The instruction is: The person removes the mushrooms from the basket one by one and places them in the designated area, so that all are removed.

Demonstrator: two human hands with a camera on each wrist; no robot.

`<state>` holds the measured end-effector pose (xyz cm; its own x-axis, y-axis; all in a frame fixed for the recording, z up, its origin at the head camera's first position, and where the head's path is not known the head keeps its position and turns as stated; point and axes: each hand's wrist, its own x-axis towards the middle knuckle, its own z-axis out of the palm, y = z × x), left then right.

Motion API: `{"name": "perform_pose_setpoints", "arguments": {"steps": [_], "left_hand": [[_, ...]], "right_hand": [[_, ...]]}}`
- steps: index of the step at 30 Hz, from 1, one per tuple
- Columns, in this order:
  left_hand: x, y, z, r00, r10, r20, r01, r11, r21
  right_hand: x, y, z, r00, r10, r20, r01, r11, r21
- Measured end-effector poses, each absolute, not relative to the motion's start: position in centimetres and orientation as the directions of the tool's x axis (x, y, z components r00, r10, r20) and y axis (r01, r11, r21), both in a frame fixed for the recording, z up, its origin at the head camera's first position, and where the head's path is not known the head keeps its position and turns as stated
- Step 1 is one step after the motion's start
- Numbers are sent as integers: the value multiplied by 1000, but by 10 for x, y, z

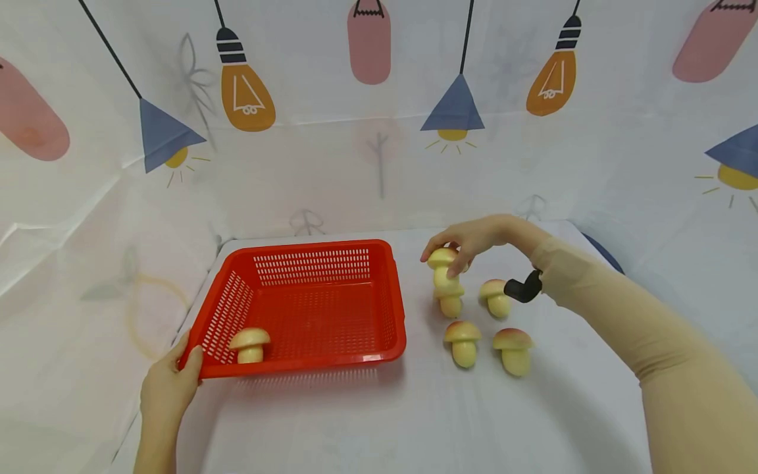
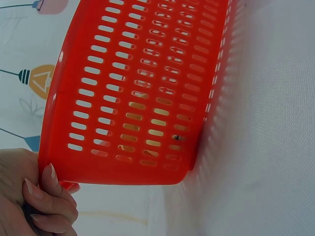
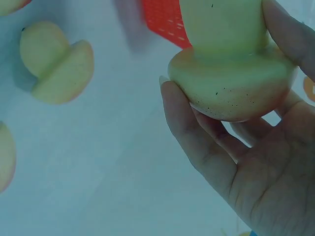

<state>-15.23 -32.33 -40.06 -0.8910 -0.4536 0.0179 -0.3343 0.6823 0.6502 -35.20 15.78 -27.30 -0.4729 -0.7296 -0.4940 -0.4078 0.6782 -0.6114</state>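
My left hand (image 1: 168,388) grips the near left corner of a red plastic basket (image 1: 322,363); in the left wrist view its fingers curl at the rim. Inside the basket, by that corner, sits one yellowish toy mushroom (image 1: 250,345). My right hand (image 1: 474,238) holds another toy mushroom (image 3: 231,86) by its cap, with thumb and fingers round it, to the right of the basket. Below the held one a further mushroom (image 1: 451,306) shows, partly hidden by it. Black specks dot the held cap in the right wrist view.
Three more mushrooms lie on the white table (image 1: 414,428): one (image 1: 496,298) under the right wrist, one (image 1: 464,343) nearer, one (image 1: 514,352) to its right. A patterned cloth (image 1: 331,171) hangs behind the table. A black band piece (image 1: 524,288) sticks out from the right sleeve.
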Motion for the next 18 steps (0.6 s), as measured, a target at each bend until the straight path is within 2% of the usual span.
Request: {"name": "perform_pose_setpoints", "arguments": {"steps": [18], "left_hand": [[-151, -323, -402, -895, -443, 45, -319, 707, 631]], "right_hand": [[-341, 227, -278, -572, -635, -519, -280, 746, -604]]}}
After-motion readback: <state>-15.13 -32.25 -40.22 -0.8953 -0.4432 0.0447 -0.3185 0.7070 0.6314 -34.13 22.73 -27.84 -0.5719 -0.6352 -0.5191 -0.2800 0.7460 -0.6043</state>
